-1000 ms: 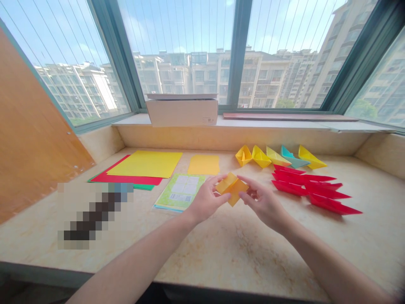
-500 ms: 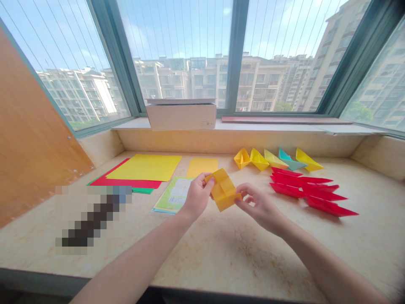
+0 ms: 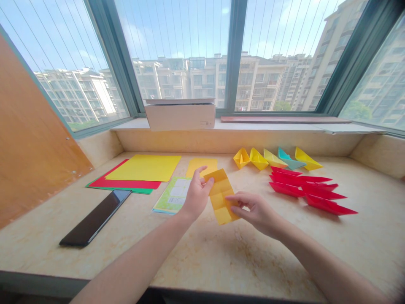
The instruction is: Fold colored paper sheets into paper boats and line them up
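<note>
A creased sheet of orange-yellow origami paper (image 3: 222, 202) is held tilted above the counter, longer than it is wide, with fold lines across it. My left hand (image 3: 198, 192) pinches its upper left edge, thumb on the front and index finger raised behind. On the right edge, my right hand (image 3: 253, 211) grips the paper between thumb and fingers. Behind the hands lies a flat orange-yellow sheet (image 3: 202, 164). Beside my left hand is a packet with a green cover (image 3: 172, 194), partly hidden by the forearm.
Red paper boats (image 3: 319, 190) stand in a cluster at the right, with yellow and blue paper boats (image 3: 287, 159) in a row behind. Yellow, red and green sheets (image 3: 144, 166) are stacked at left. Nearer lies a black phone (image 3: 95, 219). A white box (image 3: 180, 116) sits on the sill.
The folded orange-yellow paper has been opened out into a longer strip reaching lower. My right hand has shifted slightly along its right side, and my left index finger has lifted.
</note>
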